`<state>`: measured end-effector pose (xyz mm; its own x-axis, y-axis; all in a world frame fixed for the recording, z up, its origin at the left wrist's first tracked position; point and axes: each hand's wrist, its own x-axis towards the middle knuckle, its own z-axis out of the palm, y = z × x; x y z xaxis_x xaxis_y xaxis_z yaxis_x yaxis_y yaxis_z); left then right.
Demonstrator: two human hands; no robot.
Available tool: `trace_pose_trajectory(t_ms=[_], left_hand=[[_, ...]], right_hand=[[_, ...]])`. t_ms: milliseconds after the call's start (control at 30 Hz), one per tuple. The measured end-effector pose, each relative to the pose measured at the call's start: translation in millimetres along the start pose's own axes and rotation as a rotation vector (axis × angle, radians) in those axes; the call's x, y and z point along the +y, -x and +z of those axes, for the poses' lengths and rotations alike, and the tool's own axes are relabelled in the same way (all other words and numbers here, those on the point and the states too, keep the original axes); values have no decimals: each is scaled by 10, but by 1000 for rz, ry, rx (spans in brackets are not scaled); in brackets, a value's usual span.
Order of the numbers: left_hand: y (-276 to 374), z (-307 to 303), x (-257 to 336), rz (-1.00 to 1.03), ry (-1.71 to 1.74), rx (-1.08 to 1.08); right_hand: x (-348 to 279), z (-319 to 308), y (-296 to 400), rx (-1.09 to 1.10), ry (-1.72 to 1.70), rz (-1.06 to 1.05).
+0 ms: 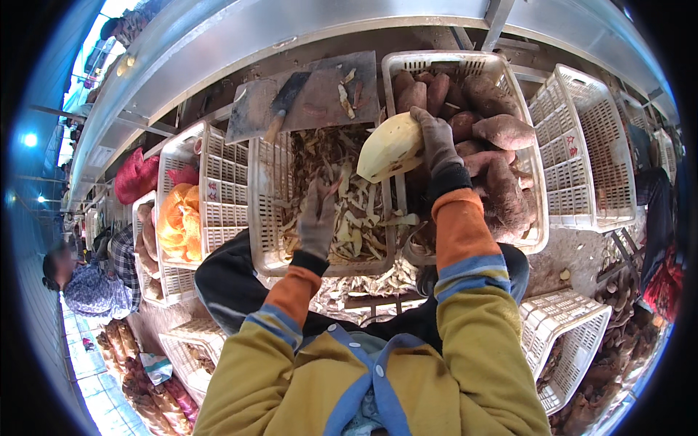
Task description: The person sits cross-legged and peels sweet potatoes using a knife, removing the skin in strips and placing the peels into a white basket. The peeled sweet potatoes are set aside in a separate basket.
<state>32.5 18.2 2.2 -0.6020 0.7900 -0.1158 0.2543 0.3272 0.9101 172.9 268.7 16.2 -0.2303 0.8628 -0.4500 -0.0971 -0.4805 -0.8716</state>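
My right hand (438, 143), in a dirty glove, grips the end of a large peeled pale-yellow sweet potato (390, 147) over the inner rims of two crates. My left hand (317, 215), also gloved, is over a white plastic crate (262, 201) of peelings; a slim tool seems to show at its fingers, but blur hides what it is. Peelings (354, 218) fill much of that crate. To the right, a white crate (537, 191) holds unpeeled reddish-brown sweet potatoes (504, 132). A cleaver (289, 94) with a wooden handle lies on a stained board (327, 98) across the peelings crate's far end.
A metal table edge (327, 37) runs across the far side. White crates stand at the left (223, 185) and right (564, 141), one with an orange mesh bag (180, 220). A tipped crate (567, 349) lies at lower right. Another person (98, 289) sits at far left.
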Motion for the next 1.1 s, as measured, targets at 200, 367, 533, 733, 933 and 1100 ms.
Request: trace_pose_trajectory(t_ms=[200, 367, 533, 733, 933, 1100], left_hand=[[-199, 695, 729, -11, 712, -59], [-404, 750, 475, -10, 701, -118], [-345, 645, 927, 426, -376, 16], [180, 101, -57, 464, -658, -4], [127, 119, 136, 433, -393, 181], [-341, 553, 646, 684, -778, 162]], right_hand=[[40, -156, 125, -85, 71, -126], [31, -211, 4, 24, 241, -182], [22, -61, -58, 138, 291, -138], [-127, 67, 57, 152, 364, -149], [-59, 35, -21, 231, 391, -138], [-96, 35, -16, 203, 442, -166]])
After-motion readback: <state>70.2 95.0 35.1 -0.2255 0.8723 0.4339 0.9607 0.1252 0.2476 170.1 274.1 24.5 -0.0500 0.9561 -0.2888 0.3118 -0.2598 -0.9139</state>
